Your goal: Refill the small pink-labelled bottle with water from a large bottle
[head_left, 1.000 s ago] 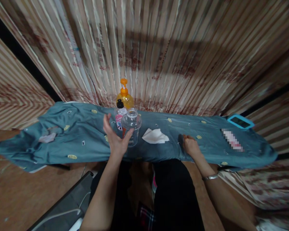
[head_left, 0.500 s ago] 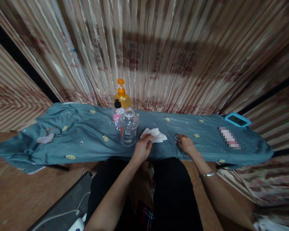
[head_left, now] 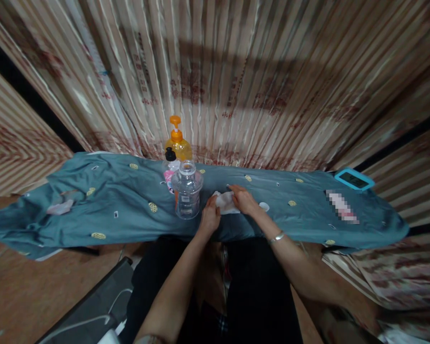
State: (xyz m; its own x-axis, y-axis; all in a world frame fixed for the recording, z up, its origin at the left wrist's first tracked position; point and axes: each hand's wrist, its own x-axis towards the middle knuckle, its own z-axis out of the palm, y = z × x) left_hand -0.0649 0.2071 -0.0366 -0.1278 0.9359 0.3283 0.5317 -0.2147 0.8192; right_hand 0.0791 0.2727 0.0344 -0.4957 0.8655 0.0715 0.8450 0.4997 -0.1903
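Note:
A white tissue (head_left: 226, 204) is stretched between my two hands, low over the cloth-covered table. My left hand (head_left: 210, 216) pinches its left edge, and my right hand (head_left: 244, 199) grips its right edge. Just right of my right hand, a small round whitish lid (head_left: 264, 207) lies flat on the cloth. Left of my left hand stands a clear, open-necked plastic bottle (head_left: 188, 196). Behind it are a bottle with a black cap and pink label (head_left: 169, 165), partly hidden, and an orange pump bottle (head_left: 178, 143).
A blue-framed digital clock (head_left: 354, 179) sits at the table's right end, near a blurred pinkish packet (head_left: 342, 206). On the left, a crumpled pale piece (head_left: 60, 207) lies on the teal cloth (head_left: 129, 191). A striped curtain (head_left: 215, 86) hangs behind the table.
My right hand has let go of the round lid and moved left onto the tissue. The tissue has gone from lying loosely spread under my left hand to being held by both hands.

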